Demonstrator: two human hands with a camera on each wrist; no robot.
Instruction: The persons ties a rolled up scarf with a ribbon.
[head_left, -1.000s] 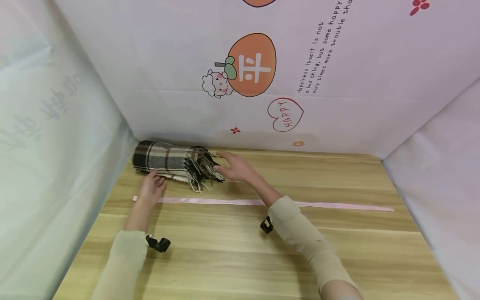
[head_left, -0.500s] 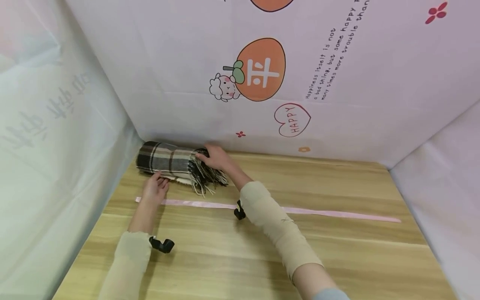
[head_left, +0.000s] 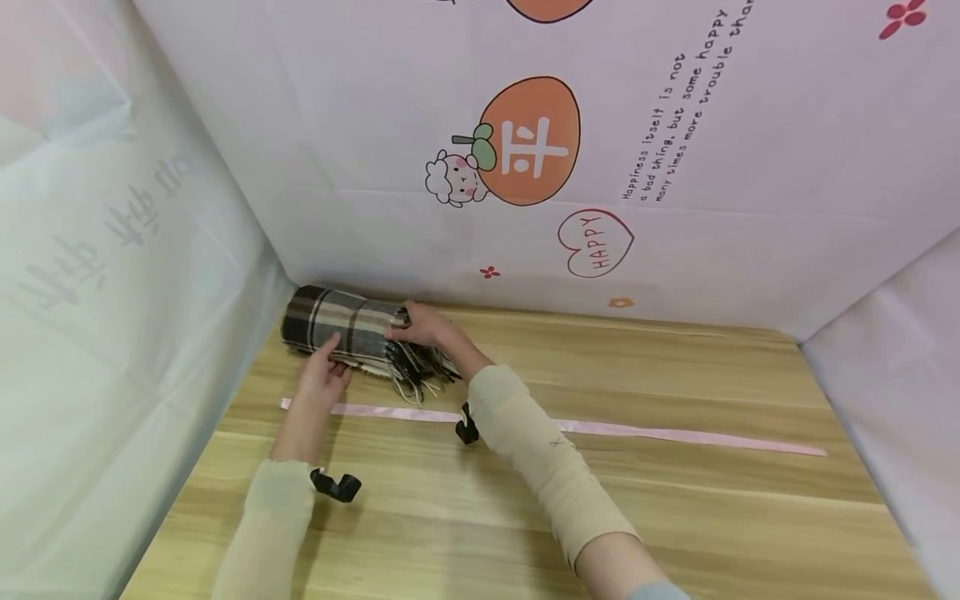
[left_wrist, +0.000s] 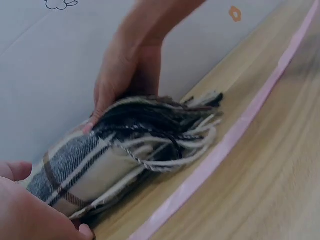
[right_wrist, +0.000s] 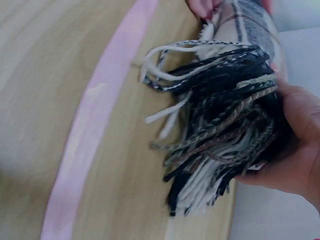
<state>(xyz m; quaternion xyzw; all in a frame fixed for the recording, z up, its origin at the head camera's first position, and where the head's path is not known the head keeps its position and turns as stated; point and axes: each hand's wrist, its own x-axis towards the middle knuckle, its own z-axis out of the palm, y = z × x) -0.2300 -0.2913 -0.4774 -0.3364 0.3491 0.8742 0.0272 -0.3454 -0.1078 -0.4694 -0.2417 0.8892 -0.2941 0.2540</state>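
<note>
Nearest is the wood-grain surface (head_left: 412, 542), w/ two beige sleeves (head_left: 536, 450) reaching in over it, each w/ a small black gadget (head_left: 337, 486) by the wrist. Next up, a pink ribbon (head_left: 690, 436) lying flat L to R, passing under both arms. Just past it, left hand (head_left: 321, 379) grips the near side of a rolled plaid scarf (head_left: 352, 327): thumb on top, fingers curled at the bottom edge. Scarf's at the far L of the surface, fringe (right_wrist: 220, 125) pointing R. Right hand (head_left: 426, 325) has that end, spread abt as wide as the roll, thumb on top, other fingers mostly hidden. Behind it all, white backdrop (head_left: 360, 125) w/ orange fruit print (head_left: 558, 117) & HAPPY heart (head_left: 579, 265).
</note>
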